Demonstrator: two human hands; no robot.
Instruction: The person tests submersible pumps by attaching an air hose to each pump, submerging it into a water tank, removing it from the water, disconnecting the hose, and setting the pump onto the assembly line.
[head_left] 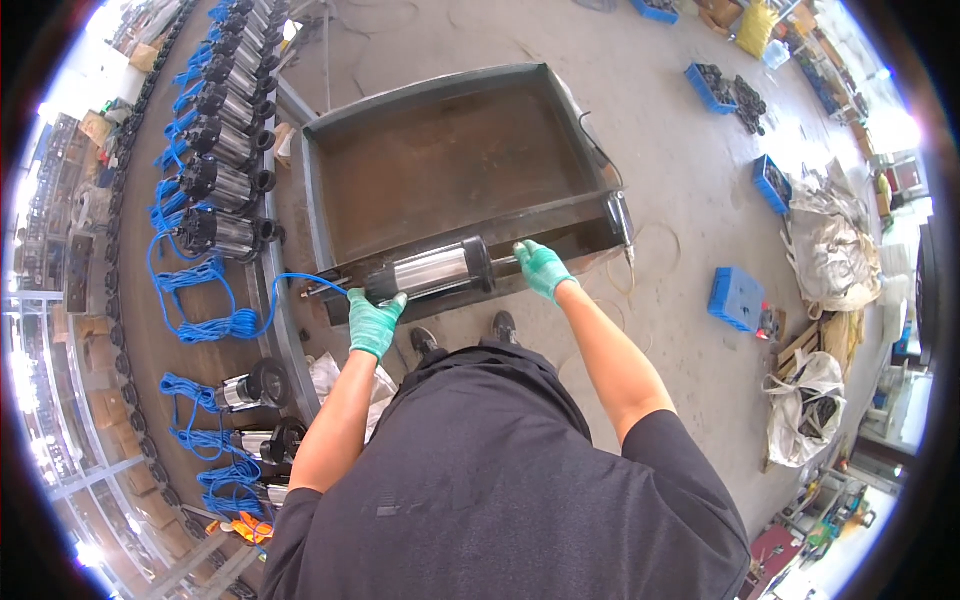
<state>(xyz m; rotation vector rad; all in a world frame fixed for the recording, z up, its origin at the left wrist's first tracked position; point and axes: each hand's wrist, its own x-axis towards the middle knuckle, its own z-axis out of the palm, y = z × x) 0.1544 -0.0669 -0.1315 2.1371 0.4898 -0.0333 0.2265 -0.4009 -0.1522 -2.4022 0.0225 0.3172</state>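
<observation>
A submersible pump [432, 269] with a shiny steel barrel and black ends lies sideways across the near edge of a large metal tray. My gloved left hand [373, 323] grips its black left end from the near side, thumb against the barrel. A blue cable [305, 278] runs from that end toward the left. Beyond the pump's black right end, my gloved right hand [543, 268] is closed around a thin pale rod [505, 260] that points at the pump. Its fingertips partly hide the rod.
The rusty-brown tray [440, 170] has raised rims; a hose fitting [622, 215] hangs at its right corner. Along the left bench stand several similar pumps [215, 185] with coiled blue cables [215, 325]. Blue crates [735, 298] and white sacks [830, 245] sit on the floor at right.
</observation>
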